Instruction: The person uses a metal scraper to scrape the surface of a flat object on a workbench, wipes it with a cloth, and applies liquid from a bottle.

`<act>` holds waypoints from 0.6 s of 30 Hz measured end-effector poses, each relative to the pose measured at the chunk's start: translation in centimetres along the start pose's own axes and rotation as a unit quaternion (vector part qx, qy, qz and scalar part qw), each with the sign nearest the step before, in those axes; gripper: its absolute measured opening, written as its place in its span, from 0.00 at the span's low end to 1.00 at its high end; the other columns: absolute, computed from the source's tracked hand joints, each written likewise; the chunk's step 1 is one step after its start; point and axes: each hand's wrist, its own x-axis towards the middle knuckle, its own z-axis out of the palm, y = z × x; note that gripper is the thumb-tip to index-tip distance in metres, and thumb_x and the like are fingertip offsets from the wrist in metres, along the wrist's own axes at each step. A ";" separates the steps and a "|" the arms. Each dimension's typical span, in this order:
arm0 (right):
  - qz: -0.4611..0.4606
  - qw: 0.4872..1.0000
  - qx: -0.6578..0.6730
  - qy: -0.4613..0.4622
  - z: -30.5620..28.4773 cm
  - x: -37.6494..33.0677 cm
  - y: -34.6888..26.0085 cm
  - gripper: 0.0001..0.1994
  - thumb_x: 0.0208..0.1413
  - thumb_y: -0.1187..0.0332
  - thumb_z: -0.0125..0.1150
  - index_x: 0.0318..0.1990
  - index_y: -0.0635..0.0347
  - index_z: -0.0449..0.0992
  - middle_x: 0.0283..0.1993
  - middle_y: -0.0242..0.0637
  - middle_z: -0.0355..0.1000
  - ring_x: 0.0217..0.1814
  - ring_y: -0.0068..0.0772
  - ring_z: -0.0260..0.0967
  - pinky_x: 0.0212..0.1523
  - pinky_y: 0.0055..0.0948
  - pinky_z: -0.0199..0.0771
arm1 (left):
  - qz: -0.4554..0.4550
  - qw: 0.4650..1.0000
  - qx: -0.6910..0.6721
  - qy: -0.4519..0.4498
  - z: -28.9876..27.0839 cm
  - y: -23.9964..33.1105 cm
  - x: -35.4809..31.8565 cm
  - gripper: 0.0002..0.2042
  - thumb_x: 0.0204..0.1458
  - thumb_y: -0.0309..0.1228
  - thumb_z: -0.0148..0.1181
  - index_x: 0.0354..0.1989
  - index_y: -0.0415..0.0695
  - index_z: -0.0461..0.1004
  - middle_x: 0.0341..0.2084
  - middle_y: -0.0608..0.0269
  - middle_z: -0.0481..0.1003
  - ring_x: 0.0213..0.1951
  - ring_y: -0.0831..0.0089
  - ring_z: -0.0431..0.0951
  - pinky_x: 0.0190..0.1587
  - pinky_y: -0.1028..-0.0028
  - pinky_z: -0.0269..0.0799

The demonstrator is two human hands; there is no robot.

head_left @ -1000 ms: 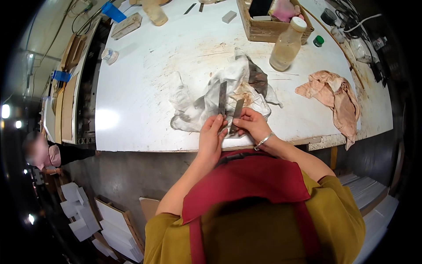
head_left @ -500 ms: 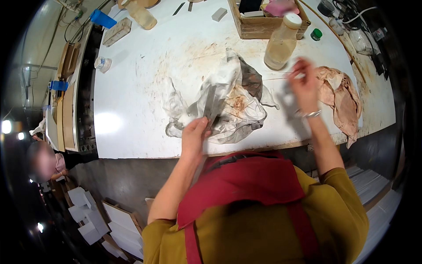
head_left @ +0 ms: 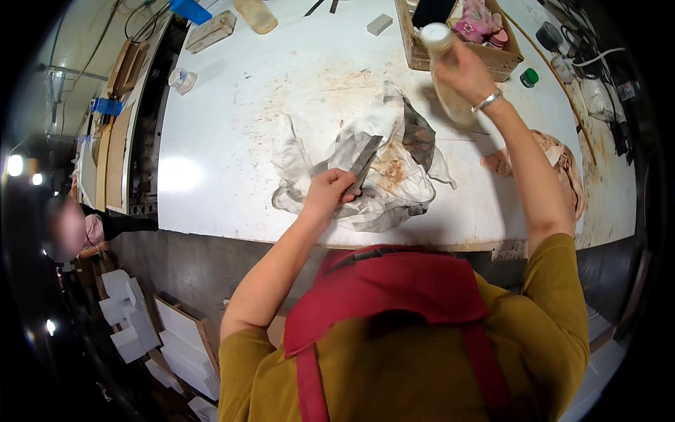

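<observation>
My left hand (head_left: 328, 193) grips a flat grey metal blade (head_left: 364, 160) and holds it over a stained, crumpled white rag (head_left: 383, 169) on the white table (head_left: 232, 126). My right hand (head_left: 462, 69) is stretched out to the far right and is closed around a pale plastic bottle (head_left: 446, 74) with a white cap, which stands just in front of a wooden box (head_left: 499, 60). The lower half of the bottle is hidden behind my hand and wrist.
A pinkish rag (head_left: 562, 165) lies at the table's right side. A green cap (head_left: 529, 77), cables (head_left: 598, 63) and a pink item (head_left: 481, 20) in the box are at the far right. A small jar (head_left: 183, 79), wooden block (head_left: 211, 32) and another person (head_left: 67, 228) are to the left.
My right hand has let go of the blade, swung right and away, and closed on the bottle. My left hand stays on the blade above the rag.
</observation>
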 end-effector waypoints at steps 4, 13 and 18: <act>-0.081 0.954 -0.158 -0.242 1.1 -1.9 -4.7 0.17 0.41 0.58 0.57 0.35 0.59 0.66 0.31 0.41 0.69 0.33 0.47 0.69 0.34 0.40 0.70 | 0.024 0.999 -0.004 -0.031 0.6 -0.6 -0.1 0.08 0.52 0.33 0.55 0.25 0.44 0.71 0.23 0.70 0.71 0.24 0.85 0.68 0.30 0.85 0.65; -0.091 0.796 -0.311 -0.511 4.1 -3.6 -8.2 0.23 0.43 0.52 0.62 0.37 0.63 0.70 0.33 0.45 0.72 0.35 0.43 0.72 0.35 0.36 0.73 | 0.044 0.998 -0.025 -0.033 1.5 -1.3 0.1 0.09 0.52 0.32 0.56 0.23 0.43 0.69 0.17 0.73 0.65 0.21 0.86 0.63 0.26 0.84 0.59; -0.115 0.770 -0.323 -0.539 4.7 -3.4 -10.0 0.23 0.42 0.52 0.62 0.37 0.63 0.71 0.33 0.46 0.73 0.35 0.44 0.73 0.35 0.37 0.73 | 0.051 0.997 -0.029 -0.041 1.4 -1.4 0.1 0.09 0.52 0.31 0.56 0.23 0.42 0.69 0.16 0.74 0.65 0.20 0.86 0.63 0.25 0.84 0.59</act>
